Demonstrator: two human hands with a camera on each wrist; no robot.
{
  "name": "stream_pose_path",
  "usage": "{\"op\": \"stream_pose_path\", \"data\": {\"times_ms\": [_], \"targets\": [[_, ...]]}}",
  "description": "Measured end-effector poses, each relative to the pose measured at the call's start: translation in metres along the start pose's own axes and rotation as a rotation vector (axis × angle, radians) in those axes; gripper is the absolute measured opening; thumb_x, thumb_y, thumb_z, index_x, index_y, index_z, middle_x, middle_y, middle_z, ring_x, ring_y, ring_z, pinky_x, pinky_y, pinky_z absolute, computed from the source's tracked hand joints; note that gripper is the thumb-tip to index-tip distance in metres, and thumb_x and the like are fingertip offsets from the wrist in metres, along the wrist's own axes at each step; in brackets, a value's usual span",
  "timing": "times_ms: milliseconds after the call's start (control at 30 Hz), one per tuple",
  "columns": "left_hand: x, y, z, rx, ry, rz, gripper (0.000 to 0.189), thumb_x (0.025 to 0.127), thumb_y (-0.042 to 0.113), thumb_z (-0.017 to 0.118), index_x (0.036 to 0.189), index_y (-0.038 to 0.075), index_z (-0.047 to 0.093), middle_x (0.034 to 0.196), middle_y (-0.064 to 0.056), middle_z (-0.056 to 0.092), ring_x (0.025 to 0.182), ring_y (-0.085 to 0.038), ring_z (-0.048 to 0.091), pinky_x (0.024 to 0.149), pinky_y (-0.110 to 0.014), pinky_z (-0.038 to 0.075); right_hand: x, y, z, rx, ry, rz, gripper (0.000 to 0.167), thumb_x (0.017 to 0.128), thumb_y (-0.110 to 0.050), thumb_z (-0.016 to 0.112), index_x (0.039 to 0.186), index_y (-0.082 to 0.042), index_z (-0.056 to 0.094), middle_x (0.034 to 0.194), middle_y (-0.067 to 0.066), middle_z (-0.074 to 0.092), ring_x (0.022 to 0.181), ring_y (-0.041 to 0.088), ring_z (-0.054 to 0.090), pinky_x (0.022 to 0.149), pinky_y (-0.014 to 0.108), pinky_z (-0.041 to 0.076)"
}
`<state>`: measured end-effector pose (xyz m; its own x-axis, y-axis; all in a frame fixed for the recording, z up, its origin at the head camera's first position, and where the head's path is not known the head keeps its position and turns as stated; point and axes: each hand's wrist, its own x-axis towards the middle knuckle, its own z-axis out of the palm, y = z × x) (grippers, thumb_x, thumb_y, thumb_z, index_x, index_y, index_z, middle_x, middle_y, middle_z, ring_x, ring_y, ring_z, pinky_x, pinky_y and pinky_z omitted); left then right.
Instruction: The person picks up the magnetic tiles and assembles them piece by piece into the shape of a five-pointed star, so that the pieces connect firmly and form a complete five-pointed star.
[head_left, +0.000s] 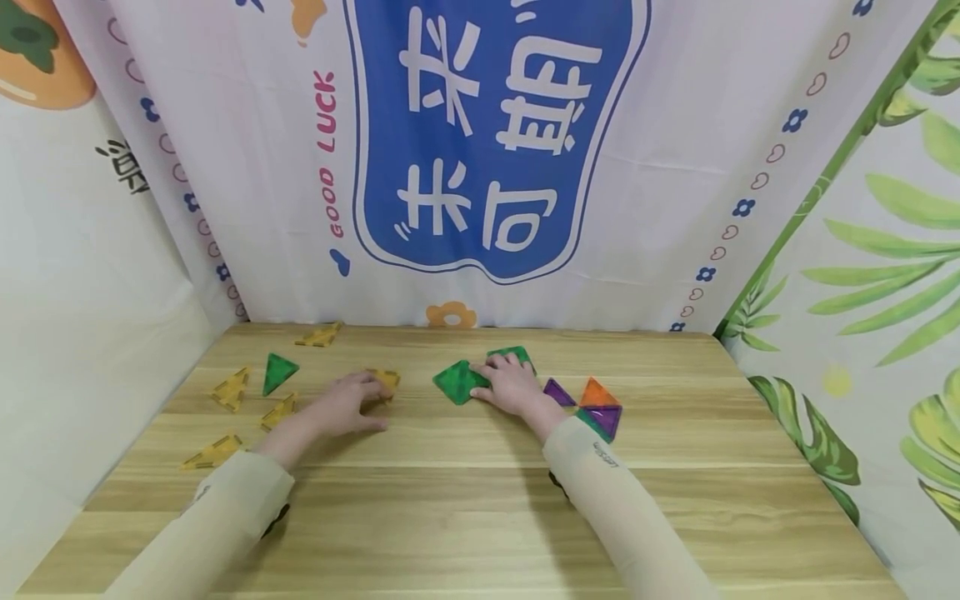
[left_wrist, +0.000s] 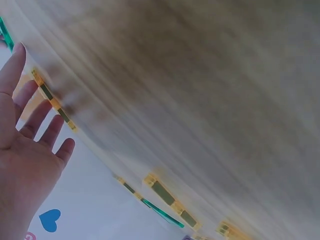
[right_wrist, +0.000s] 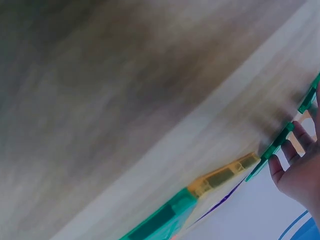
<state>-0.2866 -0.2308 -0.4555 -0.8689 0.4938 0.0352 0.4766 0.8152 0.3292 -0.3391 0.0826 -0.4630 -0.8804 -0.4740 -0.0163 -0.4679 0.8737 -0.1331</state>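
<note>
The arrangement of the tiles may be judged as partly done. At the left of the table [head_left: 465,517], four yellow tiles [head_left: 230,390] are laid apart from one another, with a green triangle [head_left: 278,372] among them; nothing is joined there. A fifth yellow tile [head_left: 386,380] is found at the fingertips of the left hand [head_left: 350,406], whose fingers are loosely bent and thumb is held well away; no grip is seen, and whether the tile is touched cannot be told. In the middle, a green diamond [head_left: 453,382] is touched by the right hand [head_left: 513,389], which is spread loosely and also reaches a farther green piece [head_left: 517,352]; these two are not joined. At the right, two purple tiles [head_left: 606,418], an orange tile [head_left: 597,392] and a green tile [head_left: 592,425] are gathered closely, so more seems to be completed there.
</note>
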Motion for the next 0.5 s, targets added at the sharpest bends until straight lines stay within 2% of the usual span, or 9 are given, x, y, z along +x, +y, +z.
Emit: {"op": "stream_pose_path", "data": {"times_ms": [200,333,500], "targets": [[-0.001,0.01,0.002,-0.024,-0.017,0.08,0.048,0.08,0.04,0.074,0.119,0.014,0.065,0.124,-0.008,0.056,0.117,-0.033,0.05,0.1,-0.056,0.037,-0.005,0.007,-0.003,0.084,0.046,-0.047,0.053,0.095,-0.044,0.05,0.144,-0.023,0.041,0.142,0.007,0.044,0.13,0.032,0.035,0.104,0.057,0.031],[-0.002,0.016,0.004,-0.012,-0.025,0.154,0.045,0.079,0.039,0.074,0.117,0.016,0.066,0.122,-0.005,0.057,0.116,-0.03,0.051,0.099,-0.053,0.039,-0.012,0.007,-0.007,0.128,0.095,-0.115,0.055,0.093,-0.041,0.057,0.141,-0.018,0.045,0.14,0.01,0.047,0.13,0.033,0.037,0.103,0.057,0.033],[-0.003,0.026,0.006,-0.026,-0.022,0.255,0.043,0.077,0.038,0.076,0.114,0.015,0.069,0.12,-0.005,0.059,0.114,-0.027,0.053,0.098,-0.049,0.041,-0.021,-0.004,-0.008,0.133,0.071,-0.184,0.059,0.089,-0.046,0.061,0.14,-0.021,0.046,0.141,0.008,0.046,0.131,0.031,0.036,0.103,0.06,0.032]]}}
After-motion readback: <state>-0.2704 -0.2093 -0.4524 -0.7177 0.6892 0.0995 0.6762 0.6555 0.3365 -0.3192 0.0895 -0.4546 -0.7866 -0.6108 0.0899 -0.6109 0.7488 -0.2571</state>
